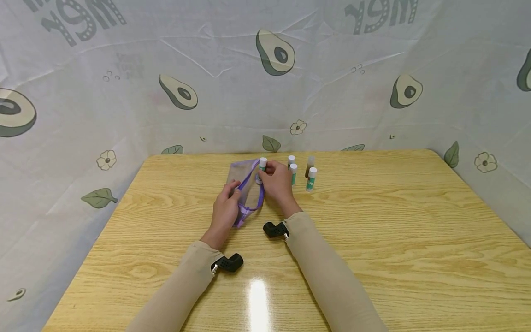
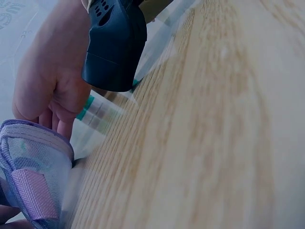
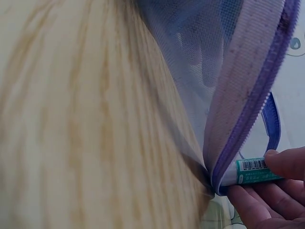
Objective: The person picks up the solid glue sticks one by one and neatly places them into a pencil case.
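Observation:
A mesh pouch [image 1: 237,172] with purple zipper edges sits on the table, its mouth spread. My left hand [image 1: 225,208] grips its near left edge; in the left wrist view only fingertips show beside the pouch [image 2: 47,148]. With thumb and fingers, my right hand [image 1: 279,182] pinches a glue stick [image 1: 263,163], white-capped with a green label, at the far right of the pouch mouth. In the right wrist view one white end of this glue stick [image 3: 252,171] overlaps the zipper edge, its barcode facing the camera.
Just right of my right hand stand white-capped glue sticks [image 1: 311,179] with green labels. Behind them is a brownish, see-through tube [image 1: 310,167]. The wooden table [image 1: 394,240] ends at a hanging avocado-print cloth [image 1: 232,110]. Black camera mounts [image 1: 230,263] jut from both wrists.

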`<action>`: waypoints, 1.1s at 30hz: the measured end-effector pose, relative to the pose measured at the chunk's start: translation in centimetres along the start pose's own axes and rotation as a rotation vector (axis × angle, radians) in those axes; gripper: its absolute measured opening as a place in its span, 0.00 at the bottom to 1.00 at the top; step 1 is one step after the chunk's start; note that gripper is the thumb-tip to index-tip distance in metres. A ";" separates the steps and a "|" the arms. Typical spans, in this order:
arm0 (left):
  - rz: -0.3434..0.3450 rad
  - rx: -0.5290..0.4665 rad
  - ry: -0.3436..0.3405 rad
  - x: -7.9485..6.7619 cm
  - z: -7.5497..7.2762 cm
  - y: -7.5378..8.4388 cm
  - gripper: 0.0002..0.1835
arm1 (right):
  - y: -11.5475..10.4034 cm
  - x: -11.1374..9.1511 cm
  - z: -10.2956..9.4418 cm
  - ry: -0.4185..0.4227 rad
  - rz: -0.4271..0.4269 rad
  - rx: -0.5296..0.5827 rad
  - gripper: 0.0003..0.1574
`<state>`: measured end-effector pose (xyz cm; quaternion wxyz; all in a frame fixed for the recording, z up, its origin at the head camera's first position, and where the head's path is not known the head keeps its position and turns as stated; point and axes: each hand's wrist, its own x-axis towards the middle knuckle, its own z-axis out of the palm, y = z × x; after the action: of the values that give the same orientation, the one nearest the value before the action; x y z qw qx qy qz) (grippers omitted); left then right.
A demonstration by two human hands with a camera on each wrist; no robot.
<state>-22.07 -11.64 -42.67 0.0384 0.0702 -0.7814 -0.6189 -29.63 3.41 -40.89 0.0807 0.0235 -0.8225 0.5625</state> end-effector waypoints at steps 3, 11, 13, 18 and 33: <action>0.002 0.002 -0.003 0.0 0.0 0.0 0.24 | 0.0 -0.1 0.0 0.001 0.004 -0.006 0.21; 0.004 0.009 0.001 0.0 0.0 0.2 0.24 | -0.2 -0.1 0.0 -0.005 0.039 0.001 0.23; 0.003 0.009 0.003 0.0 0.0 0.2 0.24 | -0.2 -0.1 0.1 -0.006 0.054 0.004 0.23; 0.002 0.012 0.007 0.0 0.1 0.1 0.24 | -0.1 0.0 0.2 0.002 0.090 0.004 0.23; 0.003 0.019 0.002 0.0 0.0 0.2 0.24 | -0.8 -0.1 0.2 0.022 0.270 0.120 0.17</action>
<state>-22.10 -11.57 -42.49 0.0392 0.0700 -0.7874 -0.6112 -29.44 2.93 -40.19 0.0117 -0.0886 -0.7823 0.6164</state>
